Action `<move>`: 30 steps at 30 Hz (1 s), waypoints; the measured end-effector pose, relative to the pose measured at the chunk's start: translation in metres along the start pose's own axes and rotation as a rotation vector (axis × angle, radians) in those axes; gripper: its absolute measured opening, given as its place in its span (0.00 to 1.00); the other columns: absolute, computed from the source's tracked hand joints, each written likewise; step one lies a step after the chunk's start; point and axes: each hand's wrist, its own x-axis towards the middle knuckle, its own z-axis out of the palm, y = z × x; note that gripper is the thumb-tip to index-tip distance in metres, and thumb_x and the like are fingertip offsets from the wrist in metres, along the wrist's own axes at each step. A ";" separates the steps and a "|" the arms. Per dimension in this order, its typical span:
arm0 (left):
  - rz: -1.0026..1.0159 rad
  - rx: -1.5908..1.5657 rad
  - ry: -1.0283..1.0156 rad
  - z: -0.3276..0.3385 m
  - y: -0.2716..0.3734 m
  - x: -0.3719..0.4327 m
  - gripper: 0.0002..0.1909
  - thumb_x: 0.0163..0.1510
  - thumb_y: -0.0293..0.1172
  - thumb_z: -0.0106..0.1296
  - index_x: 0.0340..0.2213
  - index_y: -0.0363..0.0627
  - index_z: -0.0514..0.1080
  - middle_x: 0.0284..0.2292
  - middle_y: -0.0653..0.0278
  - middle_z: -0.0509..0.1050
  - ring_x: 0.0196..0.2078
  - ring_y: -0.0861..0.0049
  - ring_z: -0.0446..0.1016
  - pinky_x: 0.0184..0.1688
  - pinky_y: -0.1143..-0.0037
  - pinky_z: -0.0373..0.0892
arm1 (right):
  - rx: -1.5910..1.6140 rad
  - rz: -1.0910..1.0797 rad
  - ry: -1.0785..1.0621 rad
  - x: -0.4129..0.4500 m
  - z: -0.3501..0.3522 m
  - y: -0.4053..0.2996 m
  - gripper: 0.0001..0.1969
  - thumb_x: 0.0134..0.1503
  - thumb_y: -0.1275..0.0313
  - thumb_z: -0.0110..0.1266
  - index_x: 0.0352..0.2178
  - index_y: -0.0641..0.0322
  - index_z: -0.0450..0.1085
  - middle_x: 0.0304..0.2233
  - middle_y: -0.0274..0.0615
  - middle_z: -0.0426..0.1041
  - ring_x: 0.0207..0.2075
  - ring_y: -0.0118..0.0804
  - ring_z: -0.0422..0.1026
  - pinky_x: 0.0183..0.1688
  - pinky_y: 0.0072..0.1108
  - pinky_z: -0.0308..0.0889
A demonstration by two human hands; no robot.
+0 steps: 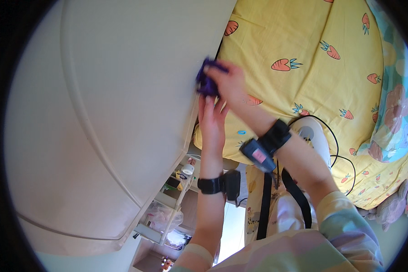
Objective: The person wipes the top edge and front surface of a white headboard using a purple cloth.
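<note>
A crumpled dark purple cloth (208,80) is in my right hand (232,80), pressed at the edge of a large white panel (122,88). The right thumb lies over the cloth, and the hand is slightly blurred. Just below it, my left hand (212,117) reaches up along the panel's edge with its fingers spread. Its fingertips are at the lower side of the cloth; whether they touch it, I cannot tell. Each wrist wears a black strap with a small dark device, one on the right wrist (258,154) and one on the left (232,185).
A bed with yellow carrot-print bedding (302,88) lies right of the panel. On it are a floral pillow (394,112) and a black cable (336,142). A grey plush toy (391,204) sits at the far right. Below the panel stands a white shelf rack (168,200) with several items.
</note>
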 end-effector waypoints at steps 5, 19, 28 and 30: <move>0.061 -0.058 -0.151 0.027 0.010 0.022 0.21 0.61 0.41 0.38 0.54 0.51 0.58 0.52 0.65 0.64 0.53 0.72 0.63 0.54 0.68 0.58 | 0.054 -0.071 0.073 0.011 0.003 -0.030 0.11 0.48 0.70 0.56 0.28 0.70 0.72 0.20 0.39 0.72 0.21 0.30 0.69 0.25 0.23 0.65; -0.174 -0.073 0.364 -0.096 -0.036 -0.111 0.28 0.58 0.43 0.43 0.58 0.55 0.53 0.55 0.65 0.60 0.57 0.71 0.59 0.57 0.66 0.55 | -0.008 0.052 -0.099 -0.113 0.020 0.113 0.08 0.51 0.71 0.58 0.28 0.66 0.70 0.24 0.38 0.70 0.26 0.29 0.69 0.30 0.20 0.65; -0.095 0.129 0.023 -0.059 -0.001 -0.062 0.31 0.56 0.36 0.44 0.59 0.42 0.52 0.55 0.55 0.60 0.54 0.64 0.64 0.55 0.67 0.60 | 0.316 0.055 0.056 -0.059 -0.002 0.034 0.12 0.53 0.70 0.57 0.37 0.65 0.70 0.29 0.32 0.72 0.31 0.22 0.68 0.35 0.15 0.64; -0.018 0.156 -0.026 -0.049 0.010 -0.056 0.31 0.56 0.37 0.44 0.59 0.42 0.51 0.56 0.55 0.59 0.54 0.65 0.64 0.55 0.68 0.60 | 0.276 -0.020 0.074 -0.052 0.012 0.026 0.12 0.53 0.69 0.56 0.37 0.65 0.69 0.29 0.32 0.72 0.30 0.22 0.68 0.35 0.15 0.64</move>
